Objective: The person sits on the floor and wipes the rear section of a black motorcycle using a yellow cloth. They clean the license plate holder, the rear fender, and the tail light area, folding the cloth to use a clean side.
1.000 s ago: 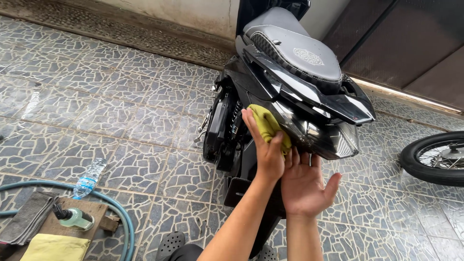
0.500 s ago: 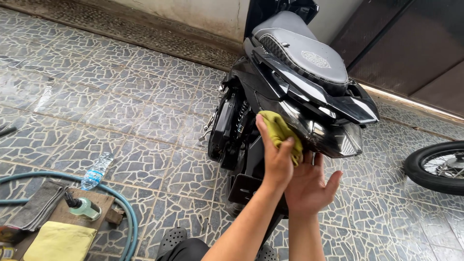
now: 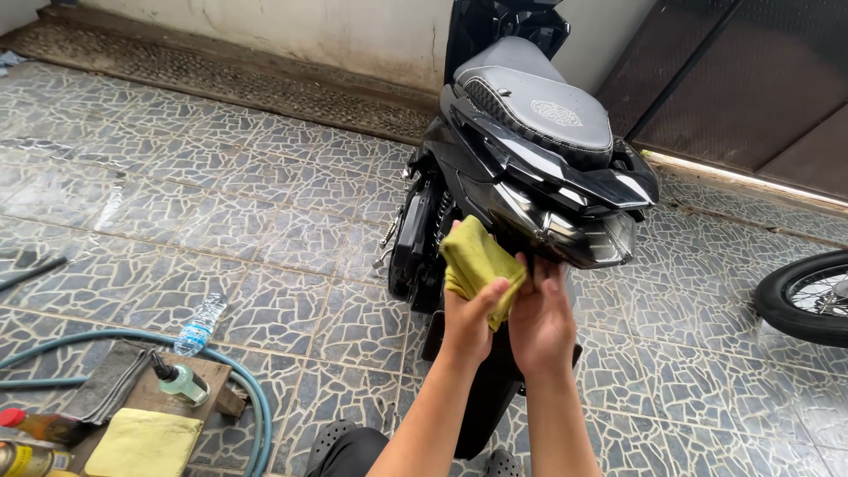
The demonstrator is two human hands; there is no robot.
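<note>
Yellow cloth (image 3: 474, 262) held behind black scooter (image 3: 530, 168)
Left hand (image 3: 468, 322) clamped on cloth, right hand (image 3: 541, 322) pinching its edge, above tiled floor (image 3: 221, 221)

Two yellow cloths (image 3: 477, 265) (image 3: 146, 442), one motorbike (image 3: 530, 168), one water bottle (image 3: 200, 325).

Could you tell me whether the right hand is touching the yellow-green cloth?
Touching. The head view shows the right hand with its fingers against the edge of the yellow-green cloth, which the left hand grips.

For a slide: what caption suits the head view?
Both hands, left hand and right hand, hold a yellow cloth beside a black scooter's tail light.
</note>
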